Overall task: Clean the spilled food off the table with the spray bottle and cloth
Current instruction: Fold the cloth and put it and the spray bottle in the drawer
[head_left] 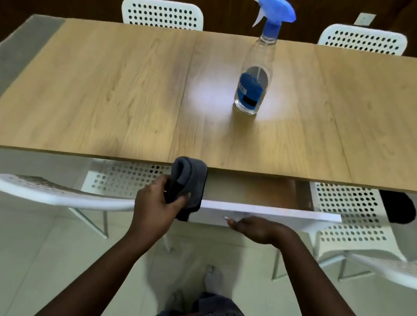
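Observation:
A clear spray bottle with a blue trigger head stands upright on the wooden table, right of its middle. My left hand grips a folded dark grey cloth just below the table's near edge. My right hand rests on the front of a white drawer that is pulled out from under the table, its fingers curled under the drawer's front panel. No spilled food shows on the tabletop; a bright patch of reflected light lies left of the bottle.
Two white perforated chairs stand at the far side of the table. Two more white chairs stand at the near side, left and right of me. A dark object sits under the table at the right. The floor is pale tile.

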